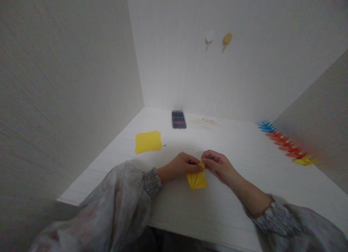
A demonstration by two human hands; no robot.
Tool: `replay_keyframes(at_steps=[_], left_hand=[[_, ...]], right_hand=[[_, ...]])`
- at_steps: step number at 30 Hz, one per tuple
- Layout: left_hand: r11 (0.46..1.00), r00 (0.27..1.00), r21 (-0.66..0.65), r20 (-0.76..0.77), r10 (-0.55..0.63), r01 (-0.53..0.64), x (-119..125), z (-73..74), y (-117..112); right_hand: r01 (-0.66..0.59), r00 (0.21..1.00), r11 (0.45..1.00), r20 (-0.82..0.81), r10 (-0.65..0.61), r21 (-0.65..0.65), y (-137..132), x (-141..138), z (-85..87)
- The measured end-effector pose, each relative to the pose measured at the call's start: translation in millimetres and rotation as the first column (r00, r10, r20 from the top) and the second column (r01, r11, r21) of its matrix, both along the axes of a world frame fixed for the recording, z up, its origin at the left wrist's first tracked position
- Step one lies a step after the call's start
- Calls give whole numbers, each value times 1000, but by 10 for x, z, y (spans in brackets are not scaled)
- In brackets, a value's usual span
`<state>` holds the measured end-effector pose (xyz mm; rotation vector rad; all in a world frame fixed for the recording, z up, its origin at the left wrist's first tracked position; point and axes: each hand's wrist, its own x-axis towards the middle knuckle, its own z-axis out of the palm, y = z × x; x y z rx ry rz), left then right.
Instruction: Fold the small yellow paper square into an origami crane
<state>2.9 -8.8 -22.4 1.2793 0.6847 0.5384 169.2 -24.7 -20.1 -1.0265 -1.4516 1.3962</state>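
A small sheet of yellow origami paper [198, 180], folded and creased into a diamond-like shape, lies over the white table between my hands. My left hand [183, 164], with a ring on one finger, grips its upper left part between thumb and fingers. At the paper's top corner, my right hand [216, 163] has thumb and forefinger pinched together on the tip. The remaining fingers of the right hand are curled. Part of the paper's upper edge is hidden by the left thumb and fingers.
A stack of yellow paper sheets [148, 142] lies to the left, with a tiny orange scrap beside it. A dark pixelated object [178, 120] rests near the back wall. Folded paper figures in blue, orange and yellow [289, 145] line the right side. Two hooks [227, 38] hang on the wall.
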Motion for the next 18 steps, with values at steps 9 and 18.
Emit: replay_keyframes(at_steps=[9, 18], left_hand=[[985, 992, 164, -100, 71, -54, 2, -2, 23], [982, 990, 184, -120, 74, -51, 5, -1, 18]], right_hand=[[90, 994, 995, 65, -93, 49, 11, -16, 7], [95, 993, 993, 69, -100, 71, -10, -6, 30]])
